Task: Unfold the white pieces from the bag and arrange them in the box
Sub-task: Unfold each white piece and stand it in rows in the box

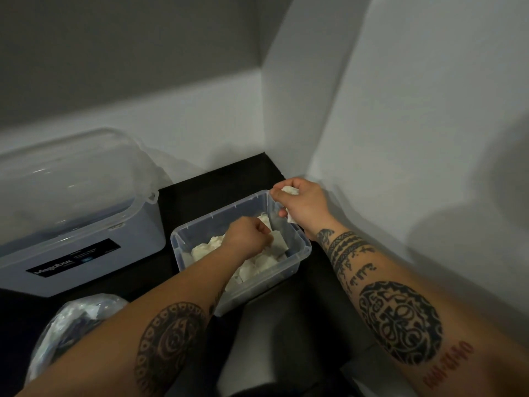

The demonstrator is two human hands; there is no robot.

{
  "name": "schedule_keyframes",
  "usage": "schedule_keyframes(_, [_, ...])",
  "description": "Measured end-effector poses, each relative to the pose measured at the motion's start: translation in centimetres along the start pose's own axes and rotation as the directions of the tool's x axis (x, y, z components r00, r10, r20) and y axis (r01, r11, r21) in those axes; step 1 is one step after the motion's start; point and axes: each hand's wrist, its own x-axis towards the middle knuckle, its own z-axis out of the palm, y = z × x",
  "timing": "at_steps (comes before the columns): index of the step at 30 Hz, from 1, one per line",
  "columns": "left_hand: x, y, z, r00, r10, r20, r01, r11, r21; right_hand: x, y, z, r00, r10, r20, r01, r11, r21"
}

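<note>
A small clear plastic box point(197, 227) stands on the dark surface in the middle, holding several white pieces point(204, 249). My left hand point(249, 234) reaches into the box with curled fingers and pinches a white piece near the far right side. Over the box's far right corner, my right hand point(300, 203) grips a crumpled white piece point(290, 191); a bit of white also sticks out below that hand. A clear plastic bag point(71, 319) with white contents lies at the lower left, partly hidden by my left forearm.
A large clear lidded storage box point(80, 224) with a black label stands to the left of the small box. White walls close in behind and on the right. A dark grey object point(274, 339) lies in front of the small box.
</note>
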Motion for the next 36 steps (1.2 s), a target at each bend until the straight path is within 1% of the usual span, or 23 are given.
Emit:
schedule_keyframes(3, [0.3, 0.0, 0.8, 1.0, -0.005, -0.011, 0.006, 0.998, 0.067, -0.1, -0.1, -0.1, 1.0, -0.004, 0.016, 0.004, 1.0, -0.02])
schedule_keyframes(10, [0.6, -0.5, 1.9, 0.998, -0.046, -0.03, 0.049, 0.991, 0.123, -0.5, -0.4, -0.2, 1.0, -0.02, 0.019, 0.022, 0.995, -0.097])
schedule_keyframes(14, [0.4, -0.7, 1.6, 0.999, -0.039, -0.021, 0.041, 0.995, 0.092, -0.9, -0.5, -0.1, 1.0, -0.024, 0.021, 0.026, 0.994, -0.106])
schedule_keyframes(16, [0.2, -0.6, 1.1, 0.999, -0.012, -0.047, 0.015, 0.998, 0.063, -1.0, -0.5, -0.1, 1.0, -0.02, 0.02, 0.022, 0.994, -0.105])
schedule_keyframes(18, [-0.2, -0.3, 0.2, 0.994, 0.018, -0.105, -0.016, 1.0, 0.021, -1.1, -0.7, -0.1, 1.0, -0.019, 0.024, 0.022, 0.994, -0.106])
schedule_keyframes(20, [-0.7, 0.2, -1.0, 0.984, 0.036, -0.174, -0.056, 0.993, -0.108, -1.2, -0.9, 0.1, 0.999, -0.008, 0.042, 0.013, 0.994, -0.108])
schedule_keyframes(21, [-1.0, 0.6, -1.7, 0.977, 0.039, -0.21, -0.086, 0.972, -0.218, -1.2, -1.1, 0.2, 0.998, 0.005, 0.058, 0.001, 0.994, -0.105])
schedule_keyframes(23, [-1.8, 1.5, -3.2, 0.959, 0.034, -0.282, -0.156, 0.892, -0.423, -1.2, -1.5, 0.7, 0.995, 0.04, 0.096, -0.03, 0.994, -0.104])
schedule_keyframes(25, [-2.4, 2.3, -4.6, 0.946, 0.032, -0.324, -0.209, 0.822, -0.53, -1.0, -2.0, 1.2, 0.989, 0.07, 0.132, -0.059, 0.995, -0.086])
schedule_keyframes(27, [-2.9, 2.7, -5.6, 0.949, 0.052, -0.311, -0.23, 0.789, -0.57, -1.1, -2.7, 1.7, 0.981, 0.09, 0.169, -0.091, 0.996, -0.003])
schedule_keyframes(29, [-3.4, 2.8, -6.4, 0.958, 0.081, -0.274, -0.233, 0.778, -0.583, -1.0, -3.2, 2.0, 0.975, 0.084, 0.205, -0.097, 0.994, 0.055])
schedule_keyframes(32, [-4.1, 2.8, -7.1, 0.972, 0.078, -0.22, -0.195, 0.785, -0.587, -1.1, -3.6, 2.3, 0.974, 0.024, 0.224, -0.034, 0.999, 0.042])
schedule_keyframes(34, [-4.7, 2.8, -7.3, 0.975, 0.042, -0.216, -0.165, 0.791, -0.589, -1.5, -4.0, 2.6, 0.972, -0.019, 0.236, 0.012, 0.999, 0.03])
schedule_keyframes(36, [-5.1, 2.9, -7.4, 0.977, 0.035, -0.212, -0.155, 0.8, -0.58, -2.0, -4.2, 2.9, 0.966, -0.046, 0.254, 0.047, 0.999, 0.002])
